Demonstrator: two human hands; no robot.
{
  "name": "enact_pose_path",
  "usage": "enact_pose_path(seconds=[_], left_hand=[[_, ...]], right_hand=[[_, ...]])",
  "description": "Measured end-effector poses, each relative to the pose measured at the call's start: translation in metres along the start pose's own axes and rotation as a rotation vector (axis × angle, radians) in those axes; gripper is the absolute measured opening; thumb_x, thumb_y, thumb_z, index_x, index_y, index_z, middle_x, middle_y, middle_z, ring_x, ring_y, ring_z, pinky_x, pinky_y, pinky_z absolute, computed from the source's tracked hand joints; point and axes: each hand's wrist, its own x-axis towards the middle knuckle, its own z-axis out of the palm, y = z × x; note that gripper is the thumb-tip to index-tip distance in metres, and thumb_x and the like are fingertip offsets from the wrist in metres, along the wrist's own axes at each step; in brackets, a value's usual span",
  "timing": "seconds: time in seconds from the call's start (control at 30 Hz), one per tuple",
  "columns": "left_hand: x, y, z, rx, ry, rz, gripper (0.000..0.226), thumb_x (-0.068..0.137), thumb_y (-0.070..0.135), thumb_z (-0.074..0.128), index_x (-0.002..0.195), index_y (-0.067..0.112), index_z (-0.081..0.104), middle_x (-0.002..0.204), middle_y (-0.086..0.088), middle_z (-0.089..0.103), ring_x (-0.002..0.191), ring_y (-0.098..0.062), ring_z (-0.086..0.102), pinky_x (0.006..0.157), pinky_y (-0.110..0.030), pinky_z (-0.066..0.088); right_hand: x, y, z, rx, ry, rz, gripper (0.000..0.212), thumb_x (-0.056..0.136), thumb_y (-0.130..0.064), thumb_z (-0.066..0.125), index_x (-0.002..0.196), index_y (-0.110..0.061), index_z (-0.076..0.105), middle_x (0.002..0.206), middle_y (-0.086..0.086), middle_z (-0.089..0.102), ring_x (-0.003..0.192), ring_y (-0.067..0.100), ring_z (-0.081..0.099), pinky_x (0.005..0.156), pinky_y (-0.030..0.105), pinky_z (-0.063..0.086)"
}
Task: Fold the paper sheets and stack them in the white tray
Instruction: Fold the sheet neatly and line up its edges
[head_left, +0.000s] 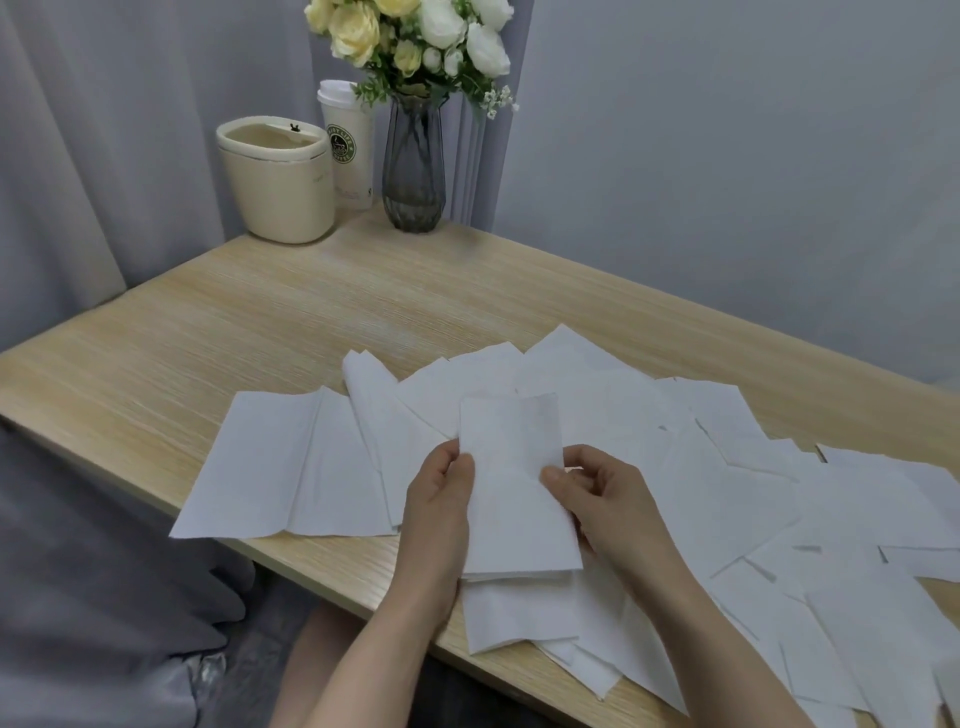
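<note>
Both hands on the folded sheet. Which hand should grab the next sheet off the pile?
Right, probably. The loose pile spreads mostly past the right hand; the left hand can keep pinching the folded sheet. No white tray in view.

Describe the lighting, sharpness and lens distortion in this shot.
Head view: soft, dim, even light, no glare on the table; faint shadows beneath the folded sheet; wide-angle bowing of the table's edges; slightly soft overall, so paper texture barely shows.

Loose paper sheets (727, 467) cover the near and right surface (260, 322). The middle and far-left stay bare. A cream bin (275, 179), cup (347, 145) and vase (413, 166) block the far edge.
</note>
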Motion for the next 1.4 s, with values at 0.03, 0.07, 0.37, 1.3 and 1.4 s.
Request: enact_pose_path(seconds=[0.03, 0.07, 0.37, 1.3, 1.4], left_hand=[[-0.001, 0.0, 0.001, 0.0, 0.005, 0.006, 0.022, 0.103, 0.017, 0.044, 0.107, 0.018, 0.066, 0.097, 0.001, 0.075, 0.089, -0.017, 0.07, 0.076, -0.031, 0.054], [-0.002, 0.001, 0.002, -0.003, 0.008, 0.014, 0.022, 0.103, 0.016, 0.044, 0.106, 0.018, 0.066, 0.096, 0.002, 0.075, 0.09, -0.017, 0.07, 0.076, -0.031, 0.055], [-0.018, 0.012, 0.033, 0.003, -0.107, 0.065, 0.026, 0.104, 0.017, 0.041, 0.107, 0.021, 0.067, 0.097, 0.011, 0.075, 0.09, -0.005, 0.07, 0.069, -0.015, 0.053], [-0.061, -0.005, 0.142, -0.181, -0.156, 0.073, 0.029, 0.096, 0.009, 0.055, 0.122, 0.022, 0.056, 0.102, 0.005, 0.071, 0.096, -0.013, 0.069, 0.089, -0.038, 0.056], [-0.048, -0.001, 0.128, -0.119, -0.242, 0.085, 0.055, 0.085, 0.017, 0.069, 0.131, 0.04, 0.05, 0.104, 0.011, 0.065, 0.09, -0.004, 0.067, 0.09, -0.036, 0.054]], right_hand=[[-0.001, 0.0, 0.0, -0.042, 0.038, -0.032, 0.009, 0.092, -0.018, 0.06, 0.09, -0.024, 0.067, 0.062, 0.001, 0.056, 0.058, 0.012, 0.051, 0.057, 0.024, 0.039], [-0.003, 0.001, 0.001, -0.083, 0.091, -0.066, 0.011, 0.091, -0.02, 0.061, 0.095, -0.029, 0.065, 0.067, -0.006, 0.057, 0.061, 0.008, 0.051, 0.061, 0.023, 0.04], [-0.02, 0.002, -0.007, -0.029, 0.152, -0.087, 0.047, 0.102, -0.029, 0.039, 0.147, -0.036, 0.03, 0.145, -0.029, 0.032, 0.126, -0.016, 0.032, 0.097, 0.002, 0.028], [-0.096, 0.016, -0.087, 0.207, 0.545, -0.21, 0.041, 0.089, -0.001, 0.061, 0.112, -0.034, 0.064, 0.082, -0.018, 0.063, 0.057, -0.007, 0.05, 0.063, 0.004, 0.041], [-0.104, 0.014, -0.116, 0.13, 0.49, -0.196, 0.04, 0.089, 0.0, 0.06, 0.111, -0.033, 0.067, 0.07, -0.025, 0.061, 0.057, -0.005, 0.048, 0.064, 0.002, 0.04]])
